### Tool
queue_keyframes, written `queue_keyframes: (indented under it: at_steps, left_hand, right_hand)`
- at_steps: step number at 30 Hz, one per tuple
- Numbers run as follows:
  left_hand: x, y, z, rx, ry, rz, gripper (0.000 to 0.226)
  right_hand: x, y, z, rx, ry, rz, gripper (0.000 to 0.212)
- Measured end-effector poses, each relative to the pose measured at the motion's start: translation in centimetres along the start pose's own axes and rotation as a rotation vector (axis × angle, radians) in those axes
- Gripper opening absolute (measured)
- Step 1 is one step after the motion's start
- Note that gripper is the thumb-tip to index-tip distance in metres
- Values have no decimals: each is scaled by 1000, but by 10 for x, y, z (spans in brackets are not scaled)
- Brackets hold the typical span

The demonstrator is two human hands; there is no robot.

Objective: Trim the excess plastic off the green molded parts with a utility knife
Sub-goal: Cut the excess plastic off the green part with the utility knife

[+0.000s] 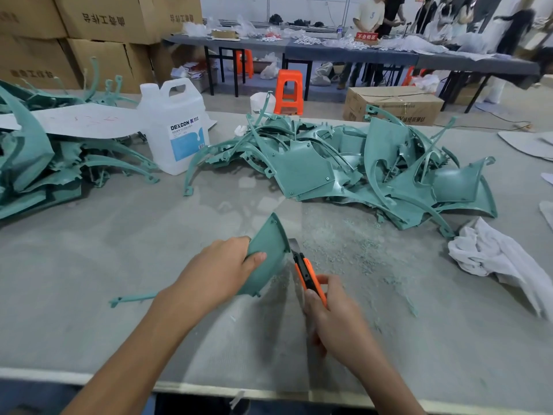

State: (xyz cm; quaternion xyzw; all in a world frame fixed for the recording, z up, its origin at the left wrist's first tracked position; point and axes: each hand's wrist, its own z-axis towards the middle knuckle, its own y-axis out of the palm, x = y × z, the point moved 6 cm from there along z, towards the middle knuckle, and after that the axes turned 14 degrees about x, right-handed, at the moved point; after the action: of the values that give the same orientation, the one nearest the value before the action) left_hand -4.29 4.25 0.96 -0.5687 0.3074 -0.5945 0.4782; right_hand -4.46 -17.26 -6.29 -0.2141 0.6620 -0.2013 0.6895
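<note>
Green molded part [269,244] is held tilted at the near middle of the grey table [119,235], gripped by the left hand [221,271], thumb curled over its face. Right hand [332,313] wraps its fingers round the orange utility knife [306,272], blade against the part's right edge. Green shavings [353,250] lie just right; a pile of parts [359,169] sits farther back

The curved teal-green part [266,259] is tilted up off the tabletop [119,235], pointy end away, gripped in the left hand [221,271]. The orange-and-black utility knife [308,277] is in the right hand [332,313], blade out, right against the part's right edge. Loads more green parts [344,166] heaped behind, another pile [33,163] far left.
</note>
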Motion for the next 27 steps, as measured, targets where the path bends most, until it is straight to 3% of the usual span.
queue_keyframes:
  at_steps: [5, 15, 20, 23, 27]
  left_hand:
    - [4, 0, -2, -2, -4, 36, 36]
    - [12, -3, 0, 6, 25, 47, 37]
    - [14, -3, -1, 28, 29, 45, 38]
    - [16, -3, 0, 41, 46, 61, 38]
    - [18, -2, 0, 63, 66, 89, 36]
  right_hand:
    - [-3, 9, -5, -42, 13, 43, 18]
    - [0, 22, -9, 51, 6, 226, 16]
    - [-6, 25, -10, 72, 8, 201, 33]
    - [-21, 24, -14, 84, -47, 181, 25]
    - [-58, 6, -25, 78, -107, 278, 41]
